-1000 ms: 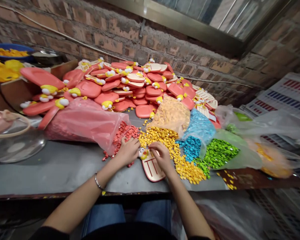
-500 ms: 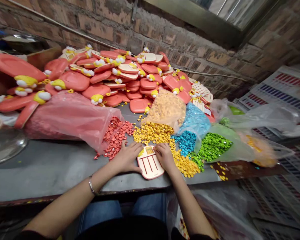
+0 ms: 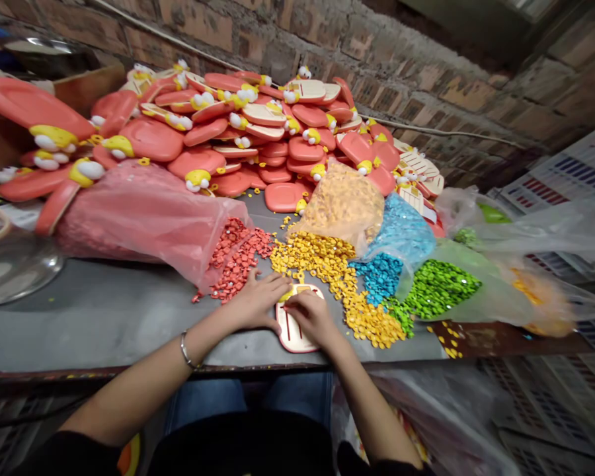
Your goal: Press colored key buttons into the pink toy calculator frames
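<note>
A cream plastic toy panel (image 3: pixel 288 336) with a red rim, dark slots and a yellow part at its top left lies flat near the table's front edge. My left hand (image 3: pixel 252 304) grips its left side, fingers at the top corner and thumb at the lower edge. Bent over the panel's middle, my right hand (image 3: pixel 311 316) has its fingertips pinched together close to the slots. Whatever sits between those fingertips is hidden. Just beyond the panel are loose small red pieces (image 3: pixel 233 254), yellow pieces (image 3: pixel 374 324) and blue pieces (image 3: pixel 379 274).
Behind, red toy bodies (image 3: pixel 305 149) with yellow-and-white heads are piled against a brick wall (image 3: pixel 401 99). A pink bag (image 3: pixel 143 215) lies left, green pieces (image 3: pixel 441 284) spill right, and a metal dish (image 3: pixel 24 271) stands far left. The table's front edge runs close to me.
My right hand has moved left from the panel's upper right edge to over its middle slots. My left hand keeps its hold on the panel. The camera view has shifted slightly.
</note>
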A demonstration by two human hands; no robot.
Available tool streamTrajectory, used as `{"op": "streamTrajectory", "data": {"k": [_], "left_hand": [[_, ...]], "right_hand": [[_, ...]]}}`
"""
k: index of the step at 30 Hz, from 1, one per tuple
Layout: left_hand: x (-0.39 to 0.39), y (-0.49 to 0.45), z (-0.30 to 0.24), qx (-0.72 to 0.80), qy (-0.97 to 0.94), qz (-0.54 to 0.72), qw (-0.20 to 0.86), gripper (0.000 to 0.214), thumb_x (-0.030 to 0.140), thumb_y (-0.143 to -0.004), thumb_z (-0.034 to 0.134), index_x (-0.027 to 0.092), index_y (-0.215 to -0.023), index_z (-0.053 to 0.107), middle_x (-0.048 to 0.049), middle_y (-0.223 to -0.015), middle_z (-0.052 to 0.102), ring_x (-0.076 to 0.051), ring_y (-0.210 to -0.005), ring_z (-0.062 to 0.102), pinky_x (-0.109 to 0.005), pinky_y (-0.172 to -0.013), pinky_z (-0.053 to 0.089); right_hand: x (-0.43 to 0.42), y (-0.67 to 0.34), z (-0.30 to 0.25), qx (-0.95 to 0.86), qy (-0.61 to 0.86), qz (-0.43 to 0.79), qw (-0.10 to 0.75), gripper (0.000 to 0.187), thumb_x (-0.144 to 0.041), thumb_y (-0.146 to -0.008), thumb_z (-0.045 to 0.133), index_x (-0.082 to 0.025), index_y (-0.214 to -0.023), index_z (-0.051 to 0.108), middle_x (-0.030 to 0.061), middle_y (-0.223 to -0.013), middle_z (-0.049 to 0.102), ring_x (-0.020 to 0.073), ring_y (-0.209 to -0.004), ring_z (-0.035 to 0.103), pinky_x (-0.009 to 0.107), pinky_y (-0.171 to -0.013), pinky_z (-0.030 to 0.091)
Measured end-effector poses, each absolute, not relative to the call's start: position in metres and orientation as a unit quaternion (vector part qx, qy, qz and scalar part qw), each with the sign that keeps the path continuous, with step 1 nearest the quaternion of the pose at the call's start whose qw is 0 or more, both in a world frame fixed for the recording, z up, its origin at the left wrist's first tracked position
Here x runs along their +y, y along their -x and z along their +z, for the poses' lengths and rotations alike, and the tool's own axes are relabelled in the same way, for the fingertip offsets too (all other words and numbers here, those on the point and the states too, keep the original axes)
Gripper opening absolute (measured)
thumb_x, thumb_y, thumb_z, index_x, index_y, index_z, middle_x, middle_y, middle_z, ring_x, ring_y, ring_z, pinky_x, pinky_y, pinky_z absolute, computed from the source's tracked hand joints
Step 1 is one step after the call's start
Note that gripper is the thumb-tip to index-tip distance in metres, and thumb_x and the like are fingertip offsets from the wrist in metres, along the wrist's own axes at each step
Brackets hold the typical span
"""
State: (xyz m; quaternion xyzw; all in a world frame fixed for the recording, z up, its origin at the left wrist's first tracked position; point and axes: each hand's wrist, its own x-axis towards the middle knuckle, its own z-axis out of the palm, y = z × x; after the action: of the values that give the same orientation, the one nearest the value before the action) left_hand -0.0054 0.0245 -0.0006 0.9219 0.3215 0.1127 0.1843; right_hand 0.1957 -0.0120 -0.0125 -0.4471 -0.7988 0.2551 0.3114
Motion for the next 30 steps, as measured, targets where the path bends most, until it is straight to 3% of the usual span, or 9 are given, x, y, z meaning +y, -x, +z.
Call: {"op": "streamTrajectory", "data": {"k": [8, 11, 13, 18, 20, 22, 27, 30], "left_hand": [[0.027, 0.009, 0.001, 0.297, -0.928, 0.104, 0.197, 0.078, 0.061, -0.077, 0.066, 0.022, -0.139, 0.039, -0.0131, -0.147, 0.042, -0.033, -0.135, 0.036, -0.053, -0.106, 0.023], [0.025, 0.01, 0.006, 0.282, -0.934, 0.1, 0.195, 0.082, 0.057, -0.072, 0.07, 0.019, -0.139, 0.039, -0.015, -0.148, 0.04, -0.033, -0.135, 0.034, -0.051, -0.106, 0.026], [0.023, 0.009, 0.009, 0.275, -0.938, 0.099, 0.187, 0.083, 0.057, -0.069, 0.071, 0.019, -0.137, 0.041, -0.0166, -0.148, 0.038, -0.035, -0.136, 0.032, -0.052, -0.106, 0.026], [0.017, 0.007, 0.01, 0.285, -0.937, 0.082, 0.182, 0.086, 0.069, -0.066, 0.067, 0.02, -0.133, 0.047, -0.0189, -0.146, 0.038, -0.04, -0.134, 0.033, -0.057, -0.106, 0.026], [0.015, 0.006, 0.007, 0.294, -0.935, 0.071, 0.183, 0.09, 0.072, -0.065, 0.066, 0.019, -0.134, 0.047, -0.0199, -0.148, 0.035, -0.041, -0.135, 0.031, -0.061, -0.106, 0.024], [0.015, 0.005, 0.005, 0.299, -0.935, 0.063, 0.182, 0.092, 0.075, -0.065, 0.065, 0.019, -0.136, 0.045, -0.0204, -0.15, 0.033, -0.042, -0.137, 0.027, -0.064, -0.106, 0.021], [0.015, 0.004, -0.002, 0.297, -0.936, 0.065, 0.178, 0.091, 0.077, -0.067, 0.06, 0.02, -0.136, 0.044, -0.0157, -0.156, 0.025, -0.04, -0.142, 0.018, -0.066, -0.109, 0.01], [0.016, 0.003, -0.005, 0.296, -0.935, 0.068, 0.184, 0.093, 0.076, -0.069, 0.059, 0.021, -0.141, 0.04, -0.0137, -0.158, 0.022, -0.038, -0.143, 0.017, -0.063, -0.11, 0.006]], "right_hand": [[-0.011, -0.215, 0.021, -0.786, 0.356, 0.451, 0.229, 0.019, -0.036, -0.083, 0.069, -0.02, -0.092, 0.069, 0.003, -0.08, 0.072, 0.0176, -0.074, 0.066, 0.03, -0.072, 0.05], [0.027, -0.209, 0.032, -0.78, 0.413, 0.352, 0.311, 0.015, -0.033, -0.088, 0.063, -0.02, -0.09, 0.069, 0.0046, -0.086, 0.072, 0.0185, -0.08, 0.065, 0.03, -0.073, 0.049], [0.061, -0.193, 0.031, -0.802, 0.432, 0.261, 0.32, 0.011, -0.027, -0.089, 0.061, -0.02, -0.092, 0.069, 0.0054, -0.089, 0.071, 0.0193, -0.083, 0.064, 0.031, -0.077, 0.048], [0.124, -0.139, 0.008, -0.91, 0.387, 0.082, 0.122, 0.012, -0.016, -0.087, 0.06, -0.016, -0.094, 0.071, 0.0098, -0.094, 0.067, 0.0209, -0.089, 0.058, 0.031, -0.08, 0.043], [0.131, -0.129, 0.0, -0.919, 0.377, 0.056, 0.098, 0.014, -0.015, -0.088, 0.058, -0.016, -0.093, 0.071, 0.0097, -0.093, 0.066, 0.0206, -0.088, 0.057, 0.031, -0.078, 0.042], [0.127, -0.132, -0.002, -0.912, 0.376, 0.082, 0.145, 0.016, -0.014, -0.089, 0.054, -0.017, -0.091, 0.07, 0.0083, -0.092, 0.065, 0.0191, -0.085, 0.057, 0.029, -0.076, 0.043], [0.078, -0.184, 0.015, -0.827, 0.381, 0.193, 0.366, 0.011, -0.018, -0.09, 0.055, -0.02, -0.092, 0.066, 0.0055, -0.091, 0.064, 0.0182, -0.086, 0.06, 0.03, -0.078, 0.048], [0.038, -0.223, 0.02, -0.772, 0.44, 0.191, 0.417, 0.009, -0.022, -0.09, 0.058, -0.022, -0.092, 0.066, 0.0051, -0.089, 0.062, 0.0189, -0.086, 0.06, 0.032, -0.075, 0.05]]}}
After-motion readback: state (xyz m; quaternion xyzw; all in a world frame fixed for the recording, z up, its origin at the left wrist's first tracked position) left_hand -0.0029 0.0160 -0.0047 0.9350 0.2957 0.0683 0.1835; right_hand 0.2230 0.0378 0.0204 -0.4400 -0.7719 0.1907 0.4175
